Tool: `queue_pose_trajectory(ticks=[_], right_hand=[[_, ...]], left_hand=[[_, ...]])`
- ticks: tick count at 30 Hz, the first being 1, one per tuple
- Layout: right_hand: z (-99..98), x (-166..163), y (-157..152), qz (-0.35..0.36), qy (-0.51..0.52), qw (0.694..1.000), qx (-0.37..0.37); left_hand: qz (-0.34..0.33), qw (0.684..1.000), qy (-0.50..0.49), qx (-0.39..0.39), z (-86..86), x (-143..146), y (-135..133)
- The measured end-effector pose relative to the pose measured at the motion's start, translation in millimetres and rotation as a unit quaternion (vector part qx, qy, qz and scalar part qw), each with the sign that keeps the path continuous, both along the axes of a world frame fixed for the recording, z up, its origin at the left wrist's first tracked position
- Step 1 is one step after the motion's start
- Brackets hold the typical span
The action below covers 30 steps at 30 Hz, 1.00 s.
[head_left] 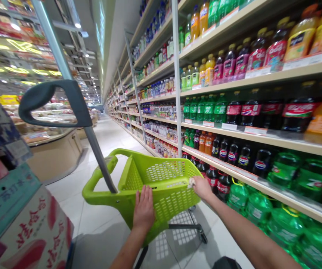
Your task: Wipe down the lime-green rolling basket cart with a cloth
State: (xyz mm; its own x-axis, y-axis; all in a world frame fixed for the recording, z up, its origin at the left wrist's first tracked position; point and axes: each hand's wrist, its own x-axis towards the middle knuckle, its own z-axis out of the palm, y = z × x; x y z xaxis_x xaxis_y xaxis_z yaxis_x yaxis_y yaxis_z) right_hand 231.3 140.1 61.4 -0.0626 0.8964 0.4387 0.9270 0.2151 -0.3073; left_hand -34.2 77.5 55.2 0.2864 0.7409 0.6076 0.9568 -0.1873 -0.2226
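Note:
A lime-green plastic shopping basket on wheels (161,175) stands in a supermarket aisle, with nothing visible inside it. My left hand (143,209) lies flat on the basket's near rim, fingers stretched out. My right hand (201,186) is closed on a small whitish cloth or wad (191,182) pressed against the basket's right rim. The basket's grey pull handle (55,101) rises on a metal rod up and to the left, and neither hand touches it.
Shelves of soft-drink bottles (247,108) run along the right, close to my right arm. Printed cardboard boxes (23,224) stack at the lower left. A curved display counter (54,153) stands at the left. The tiled aisle floor (113,134) stretches ahead.

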Motion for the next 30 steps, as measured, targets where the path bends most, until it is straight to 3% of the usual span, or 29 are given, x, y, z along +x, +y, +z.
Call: queue_pose_trajectory(ticks=[3,8,10,15,19,23,25,28,30], right_hand=[[-4.2,-21.8,-2.3,0.000,0.019,1.000,0.011],[-11.3,-89.8,-12.4,0.121,0.042,0.990,0.052],[-15.4,-85.5,-14.6,0.131,0.050,0.989,0.057],[-30.4,-36.5,-7.5,0.056,0.059,0.997,0.018],[-33.6,-60.3,-9.1,0.125,0.102,0.984,0.072],[-10.9,-122.5,-27.0,0.249,0.164,0.948,0.113],[11.6,-151.1,-37.1,0.283,0.192,0.929,0.139],[42.4,-190.8,-48.1,0.342,0.179,0.899,0.205],[46.8,-215.2,-52.0,0.366,0.135,0.886,0.252]], left_hand=[[0.007,1.000,-0.018,0.009,2.0,5.5,-0.7],[0.015,1.000,-0.016,-0.017,8.5,5.9,-3.8],[0.015,0.999,-0.009,-0.040,10.1,3.1,-5.4],[0.015,0.996,-0.019,-0.082,10.1,6.9,-7.8],[0.019,0.994,-0.041,-0.102,13.4,18.7,-11.2],[-0.053,0.991,-0.039,-0.117,25.8,-1.5,-24.8],[-0.057,0.994,-0.073,-0.057,35.9,-30.4,-34.0],[0.056,0.984,-0.147,0.079,54.3,-80.0,-44.1],[0.102,0.982,-0.138,0.078,65.4,-103.8,-46.6]])
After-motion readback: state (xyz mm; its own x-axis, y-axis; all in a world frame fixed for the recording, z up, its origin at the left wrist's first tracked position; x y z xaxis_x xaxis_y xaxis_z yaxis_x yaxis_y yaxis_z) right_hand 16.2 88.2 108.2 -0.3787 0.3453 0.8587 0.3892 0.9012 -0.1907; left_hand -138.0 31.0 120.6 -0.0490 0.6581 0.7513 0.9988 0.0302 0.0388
